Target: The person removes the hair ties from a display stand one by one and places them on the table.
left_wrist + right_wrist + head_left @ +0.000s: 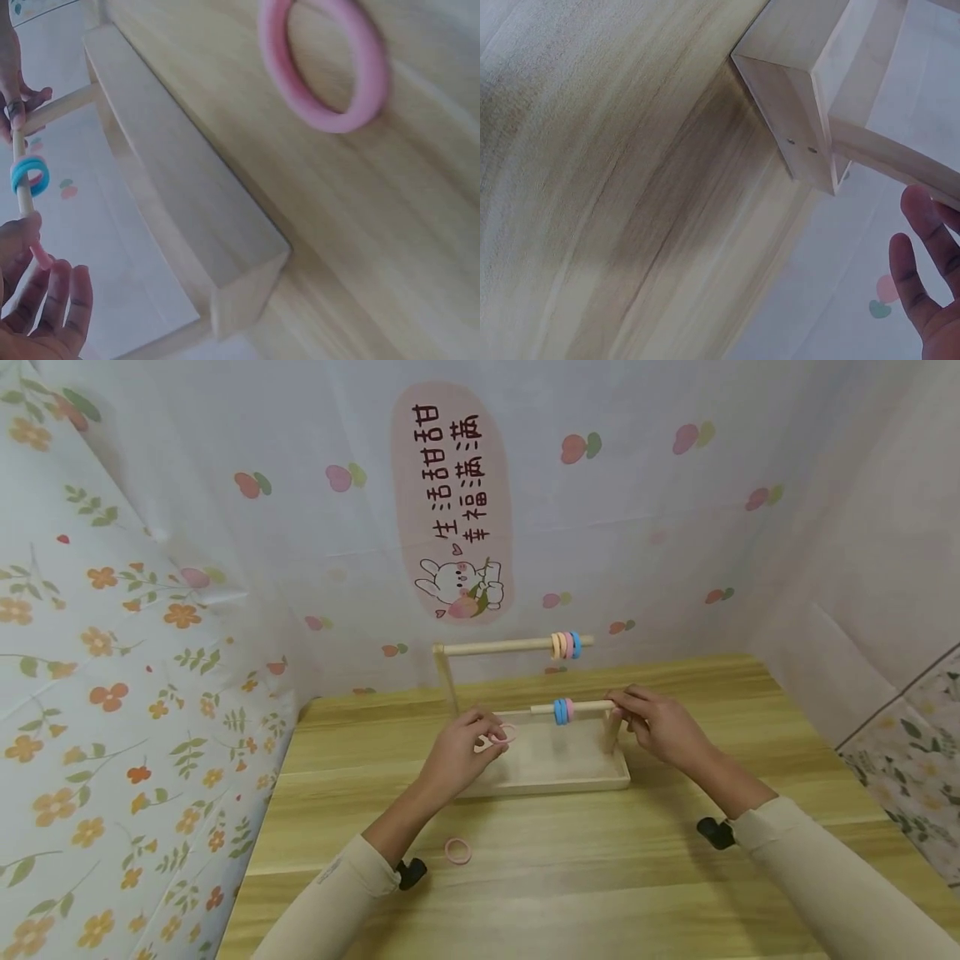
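My left hand [459, 750] pinches a pink ring [40, 256] between thumb and fingers, close to the free left end of the rack's lower rod [592, 705]. Blue rings [559, 712] and a pink one [569, 710] hang on that rod. At the rod's other end, my right hand [656, 722] grips the wooden rack where rod and upright [611, 732] meet. The upper rod [495, 647] carries orange-yellow, pink and blue rings [576, 644] near its right end. Another pink ring [371, 67] lies flat on the table in front of the rack.
The rack's shallow tray base [547, 790] stands on a wood-grain table [570, 877]. A second upright [446, 681] rises at its left and bears the upper rod. Behind hangs a printed cloth [637, 543], and a flowered cloth [112, 693] hangs at the left.
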`<state>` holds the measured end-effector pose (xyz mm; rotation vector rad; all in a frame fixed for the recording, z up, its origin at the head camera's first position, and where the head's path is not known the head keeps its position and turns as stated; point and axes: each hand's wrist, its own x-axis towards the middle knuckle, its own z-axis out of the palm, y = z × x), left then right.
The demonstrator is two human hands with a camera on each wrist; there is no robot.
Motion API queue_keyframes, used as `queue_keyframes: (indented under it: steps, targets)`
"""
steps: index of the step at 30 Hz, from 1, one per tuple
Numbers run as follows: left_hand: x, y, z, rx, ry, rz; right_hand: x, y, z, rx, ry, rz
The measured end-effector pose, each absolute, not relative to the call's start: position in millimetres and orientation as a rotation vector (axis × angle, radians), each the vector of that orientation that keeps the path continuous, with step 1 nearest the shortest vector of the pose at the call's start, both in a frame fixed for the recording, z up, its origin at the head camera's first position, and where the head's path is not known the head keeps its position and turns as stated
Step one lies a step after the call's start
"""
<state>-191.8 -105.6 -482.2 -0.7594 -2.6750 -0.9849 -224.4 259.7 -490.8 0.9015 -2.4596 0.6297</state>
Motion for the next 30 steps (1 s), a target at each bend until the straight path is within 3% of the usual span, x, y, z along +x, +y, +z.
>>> queue_keyframes:
  steps: [30]
  targets:
    - [-155,-127,-511,-1.000,-2.629,-0.896,-225,260,-489,0.920,-2.446,0.606]
